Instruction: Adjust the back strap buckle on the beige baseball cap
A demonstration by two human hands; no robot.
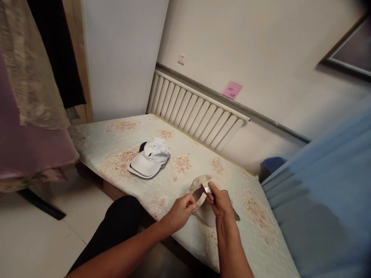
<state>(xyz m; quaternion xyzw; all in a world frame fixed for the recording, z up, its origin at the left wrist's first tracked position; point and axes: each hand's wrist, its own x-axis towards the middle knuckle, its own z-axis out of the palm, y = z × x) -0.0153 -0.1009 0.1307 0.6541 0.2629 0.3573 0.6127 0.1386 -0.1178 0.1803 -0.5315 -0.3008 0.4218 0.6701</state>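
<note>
A beige cap [199,187] rests on the flowered mattress [203,162] in front of me, partly hidden behind my hands. My left hand [181,210] pinches its back edge with closed fingers. My right hand [222,200] grips the cap's back strap, thumb and fingers pressed on a small shiny buckle. Farther left on the mattress lies a white cap [150,158] stacked on a dark-trimmed one.
A white radiator [197,112] runs along the wall behind the mattress, with a pink note [232,90] above it. Clothes [34,96] hang at the left. Blue fabric [327,200] fills the right side. My dark-trousered knee [118,224] is below the mattress edge.
</note>
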